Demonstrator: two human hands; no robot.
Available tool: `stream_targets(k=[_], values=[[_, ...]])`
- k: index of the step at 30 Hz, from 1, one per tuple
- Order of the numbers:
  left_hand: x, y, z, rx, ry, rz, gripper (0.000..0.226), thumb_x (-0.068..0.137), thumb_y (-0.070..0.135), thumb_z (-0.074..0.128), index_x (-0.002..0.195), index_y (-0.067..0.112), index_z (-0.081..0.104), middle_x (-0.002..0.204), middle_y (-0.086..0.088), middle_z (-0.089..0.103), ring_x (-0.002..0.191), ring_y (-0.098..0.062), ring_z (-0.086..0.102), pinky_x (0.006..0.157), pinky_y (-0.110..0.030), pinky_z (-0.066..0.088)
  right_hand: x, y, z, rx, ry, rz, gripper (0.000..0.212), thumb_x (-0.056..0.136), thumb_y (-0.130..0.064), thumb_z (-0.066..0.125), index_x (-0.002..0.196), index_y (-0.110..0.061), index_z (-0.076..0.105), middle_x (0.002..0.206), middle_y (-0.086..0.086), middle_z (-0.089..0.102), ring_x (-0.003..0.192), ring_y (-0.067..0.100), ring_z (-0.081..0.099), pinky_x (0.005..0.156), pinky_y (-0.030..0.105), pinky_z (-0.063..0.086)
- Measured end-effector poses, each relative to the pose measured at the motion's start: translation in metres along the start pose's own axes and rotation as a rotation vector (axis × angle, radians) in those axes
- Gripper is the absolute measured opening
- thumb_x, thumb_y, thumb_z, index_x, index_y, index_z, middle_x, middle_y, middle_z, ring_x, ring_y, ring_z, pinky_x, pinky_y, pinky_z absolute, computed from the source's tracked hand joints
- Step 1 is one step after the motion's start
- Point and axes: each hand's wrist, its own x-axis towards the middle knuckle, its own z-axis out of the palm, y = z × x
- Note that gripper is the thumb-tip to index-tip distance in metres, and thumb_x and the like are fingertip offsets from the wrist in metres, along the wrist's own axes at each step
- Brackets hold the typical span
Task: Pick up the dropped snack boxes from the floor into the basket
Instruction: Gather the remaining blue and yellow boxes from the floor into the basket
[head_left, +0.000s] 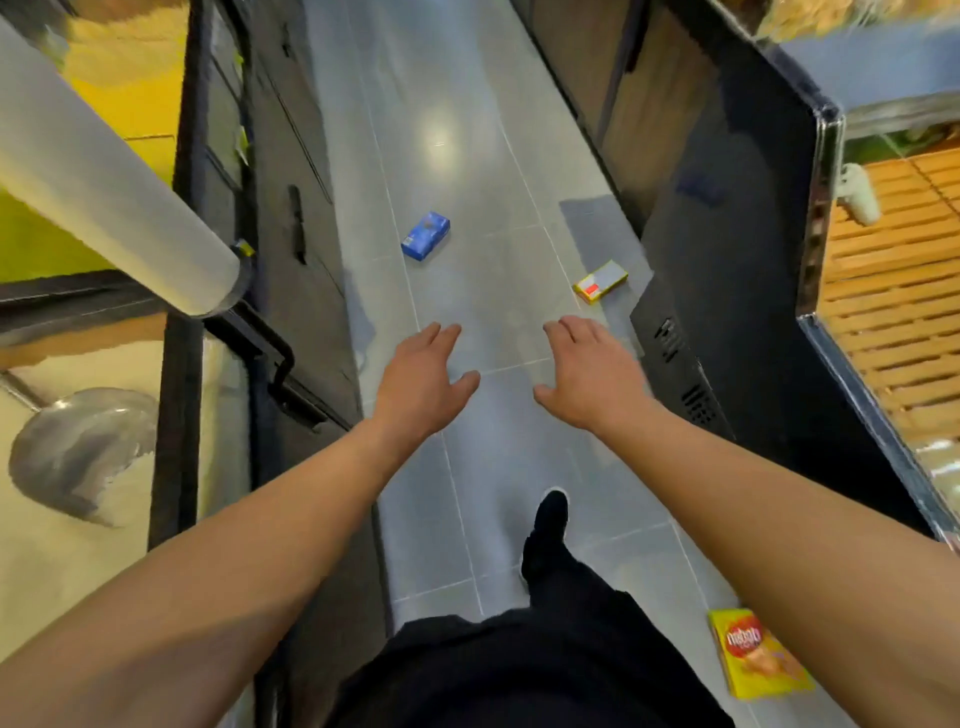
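The head view looks down a narrow aisle with a grey tiled floor (467, 156) between dark cabinets. Both arms reach forward over it. The left hand (423, 382) and the right hand (584, 376) are spread, fingers relaxed, palms down, holding nothing and apart from each other.

Three snack boxes lie on the floor. A blue box (425, 235) sits ahead, left of centre. A yellow box with a red patch (601, 281) lies beyond the right hand, close against the foot of the dark cabinet (727, 291) on the right. A larger yellow box (758, 654) lies near the person's feet, partly under the right forearm. No basket shows in this view.

The likely trouble: the near yellow box sits low and behind the reach, so it could be overlooked or stepped on by the dark shoe (548, 519). The box against the cabinet leaves little room for fingers on that side.
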Motion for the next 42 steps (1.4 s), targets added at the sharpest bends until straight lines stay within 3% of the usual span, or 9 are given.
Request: stream_targets(k=[8,12,17,24,31,42], values=[[0.136,0.003,-0.017,-0.003,0.059,-0.186,0.070,0.086,0.045,0.060,0.144,0.011,0.041,0.145,-0.017,0.045,0.131,-0.035,0.043,0.111,-0.042,0.034,0.182,0.045,-0.031,-0.051,-0.093,-0.204,0.076,0.081,-0.049,0.060,0.144,-0.014,0.035,0.147,0.007,0.039,0.133,0.030,0.037,0.111,0.040,0.033],[0.192,-0.004,-0.027,-0.055,0.103,-0.261,0.067,0.088,0.040,0.061,0.145,0.011,0.039,0.148,-0.013,0.042,0.137,-0.030,0.037,0.113,-0.037,0.030,0.252,0.049,-0.036,-0.046,-0.141,-0.258,0.079,0.083,-0.051,0.059,0.147,-0.016,0.030,0.150,0.005,0.034,0.138,0.029,0.030,0.114,0.039,0.030],[0.284,-0.041,-0.039,-0.076,0.061,-0.331,0.074,0.085,0.049,0.056,0.147,0.017,0.035,0.153,-0.011,0.036,0.142,-0.027,0.029,0.117,-0.038,0.025,0.354,0.040,-0.040,-0.045,-0.178,-0.277,0.078,0.084,-0.049,0.059,0.148,-0.016,0.029,0.152,0.004,0.031,0.140,0.029,0.028,0.113,0.039,0.029],[0.418,-0.105,-0.075,-0.042,0.024,-0.331,0.070,0.088,0.044,0.059,0.147,0.015,0.035,0.150,-0.011,0.037,0.137,-0.030,0.036,0.113,-0.041,0.031,0.502,0.005,-0.053,-0.058,-0.199,-0.240,0.078,0.082,-0.048,0.062,0.146,-0.017,0.031,0.150,0.003,0.034,0.139,0.029,0.028,0.112,0.039,0.030],[0.522,-0.159,-0.115,-0.070,0.022,-0.341,0.073,0.086,0.044,0.062,0.147,0.015,0.035,0.153,-0.013,0.035,0.141,-0.027,0.032,0.117,-0.035,0.023,0.627,-0.026,-0.076,-0.096,-0.220,-0.269,0.076,0.083,-0.047,0.062,0.146,-0.016,0.033,0.151,0.005,0.034,0.138,0.029,0.032,0.112,0.040,0.031],[0.670,-0.218,-0.107,-0.082,-0.008,-0.491,0.077,0.084,0.048,0.061,0.149,0.018,0.031,0.155,-0.008,0.032,0.142,-0.026,0.029,0.117,-0.038,0.025,0.815,-0.027,-0.052,-0.134,-0.294,-0.413,0.075,0.081,-0.042,0.064,0.144,-0.015,0.036,0.144,0.006,0.040,0.132,0.031,0.037,0.107,0.040,0.036]])
